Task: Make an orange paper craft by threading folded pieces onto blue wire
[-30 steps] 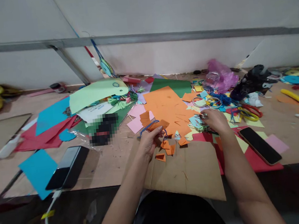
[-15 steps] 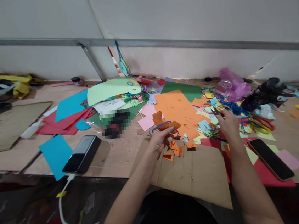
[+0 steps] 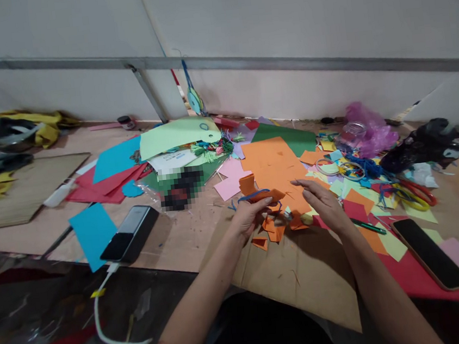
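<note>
My left hand (image 3: 250, 216) pinches a folded orange paper strip (image 3: 270, 194) between thumb and fingers, with blue string (image 3: 252, 195) looped around it. Just right of it, my right hand (image 3: 321, 203) hovers over the orange sheet, fingers stretched to the left; nothing shows between them, though the palm is hidden. Below the hands, small folded orange pieces (image 3: 274, 230) lie on a cardboard sheet (image 3: 302, 279). A large orange sheet (image 3: 273, 159) with cut scraps spreads behind them.
To the right are a green pen (image 3: 368, 227), a phone (image 3: 430, 252), yellow and red scissors (image 3: 414, 196), a tape roll (image 3: 327, 167) and a pink plastic bag (image 3: 368, 130). At left stands a power bank (image 3: 131, 234) with a white cable, near blue paper (image 3: 92, 235).
My right hand has moved left from the scraps toward my left hand. The dark-bladed tool at its fingertips no longer shows. My left hand keeps its hold; the view has shifted slightly.
</note>
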Available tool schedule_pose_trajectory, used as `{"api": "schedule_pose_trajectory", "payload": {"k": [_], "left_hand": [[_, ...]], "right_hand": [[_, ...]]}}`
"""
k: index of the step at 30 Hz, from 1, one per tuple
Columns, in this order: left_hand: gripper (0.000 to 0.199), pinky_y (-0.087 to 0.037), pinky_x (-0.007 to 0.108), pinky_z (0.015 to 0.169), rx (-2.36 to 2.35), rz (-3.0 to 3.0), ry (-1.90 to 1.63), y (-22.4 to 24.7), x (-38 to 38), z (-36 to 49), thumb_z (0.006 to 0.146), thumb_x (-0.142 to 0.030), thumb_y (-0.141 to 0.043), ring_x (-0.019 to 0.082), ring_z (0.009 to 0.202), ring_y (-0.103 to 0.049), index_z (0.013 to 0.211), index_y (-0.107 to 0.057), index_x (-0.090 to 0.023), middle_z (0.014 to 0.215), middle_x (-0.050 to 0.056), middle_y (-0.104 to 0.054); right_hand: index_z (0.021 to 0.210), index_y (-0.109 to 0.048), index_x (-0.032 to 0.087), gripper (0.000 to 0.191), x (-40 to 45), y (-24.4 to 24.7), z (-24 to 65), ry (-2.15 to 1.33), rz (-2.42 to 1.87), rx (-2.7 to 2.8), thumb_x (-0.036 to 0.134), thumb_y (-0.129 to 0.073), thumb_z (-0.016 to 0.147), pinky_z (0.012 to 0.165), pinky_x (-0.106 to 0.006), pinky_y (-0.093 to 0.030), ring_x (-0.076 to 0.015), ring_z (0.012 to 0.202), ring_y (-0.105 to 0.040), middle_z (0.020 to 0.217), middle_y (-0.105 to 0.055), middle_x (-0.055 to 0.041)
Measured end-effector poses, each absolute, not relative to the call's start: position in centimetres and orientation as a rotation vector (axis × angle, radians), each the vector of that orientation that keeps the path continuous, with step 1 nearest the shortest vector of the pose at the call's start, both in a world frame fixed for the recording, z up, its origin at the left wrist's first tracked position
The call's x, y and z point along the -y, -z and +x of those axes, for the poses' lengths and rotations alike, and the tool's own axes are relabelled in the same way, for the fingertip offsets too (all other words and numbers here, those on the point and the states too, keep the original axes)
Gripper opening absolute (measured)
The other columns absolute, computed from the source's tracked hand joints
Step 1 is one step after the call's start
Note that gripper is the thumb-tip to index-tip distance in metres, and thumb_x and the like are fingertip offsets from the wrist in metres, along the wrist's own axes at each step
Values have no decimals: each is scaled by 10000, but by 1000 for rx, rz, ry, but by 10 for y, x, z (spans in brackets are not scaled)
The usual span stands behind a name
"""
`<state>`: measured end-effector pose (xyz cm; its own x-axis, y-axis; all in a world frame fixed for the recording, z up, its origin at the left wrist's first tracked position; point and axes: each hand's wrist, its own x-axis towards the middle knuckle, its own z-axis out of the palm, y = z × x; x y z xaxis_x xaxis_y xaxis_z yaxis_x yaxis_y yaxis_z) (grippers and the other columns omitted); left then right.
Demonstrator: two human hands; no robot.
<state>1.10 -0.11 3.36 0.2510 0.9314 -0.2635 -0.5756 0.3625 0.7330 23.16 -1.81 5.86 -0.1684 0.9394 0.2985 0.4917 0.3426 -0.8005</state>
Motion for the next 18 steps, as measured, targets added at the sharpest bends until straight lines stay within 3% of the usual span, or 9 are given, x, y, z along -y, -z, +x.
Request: {"api": "schedule_pose_trajectory", "payload": {"k": [3,10,18], "left_hand": [[419,-537,256,613,-742,573,-1097,-31,1,11,542,-228,-931,191,737,-726,901,-762,-94,888,112,-779],[412,-573,308,677,-718,580,-1042,-25,1,11,562,-218,-920,210,766,-723,916,-753,-90,898,117,-772],[417,-580,316,699,-713,585,-1050,-22,0,12,567,-213,-923,204,752,-721,924,-750,-86,874,116,-766]], "right_hand": [[1209,-675,251,342,23,-60,224,-689,-1233,1873,462,-490,1012,932,-384,-492,-254,1118,-627,1193,-690,-88],[1075,-667,209,256,30,-63,220,-571,-1259,1982,418,-543,992,690,-300,-454,-191,771,-590,862,-642,-40],[1069,-678,199,284,31,-62,220,-419,-1290,2028,435,-534,1005,670,-292,-442,-190,765,-620,867,-672,-52]]}}
